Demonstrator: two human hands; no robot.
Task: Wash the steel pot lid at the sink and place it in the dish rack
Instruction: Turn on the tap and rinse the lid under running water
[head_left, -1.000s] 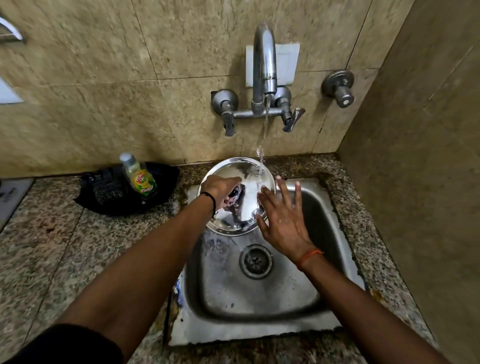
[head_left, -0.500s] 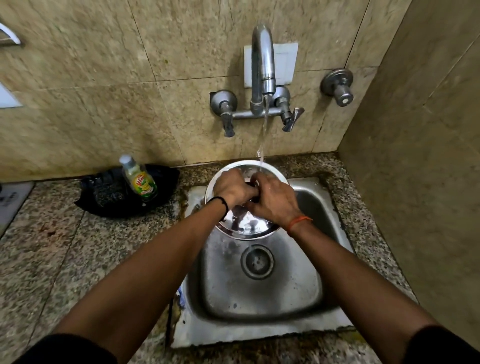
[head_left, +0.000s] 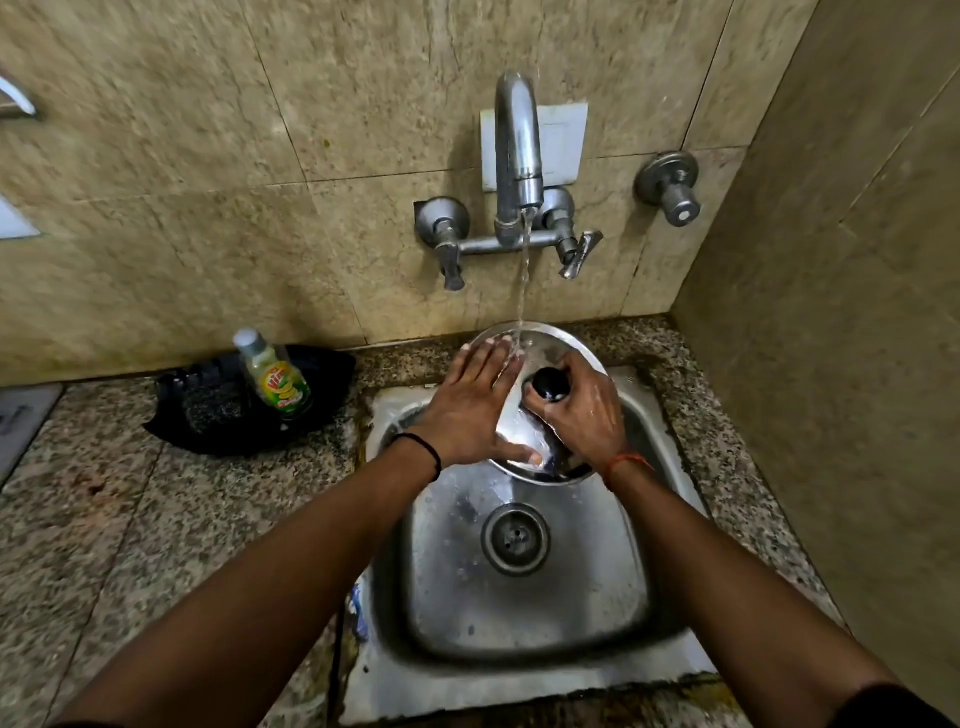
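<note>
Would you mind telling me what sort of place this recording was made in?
Most likely a home kitchen's washing-up corner. A small steel sink is set into a speckled granite counter, a wall-mounted tap runs water from tiled walls, and a bottle of dish soap stands beside the sink.

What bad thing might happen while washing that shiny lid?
1. The lid is wet and tilted over the sink. The right hand has its grip only on the small black knob, and the left hand lies flat on it, so it might slip and clang down.
2. Water from the tap lands near the lid's far rim, so it may splash onto the counter.
</note>
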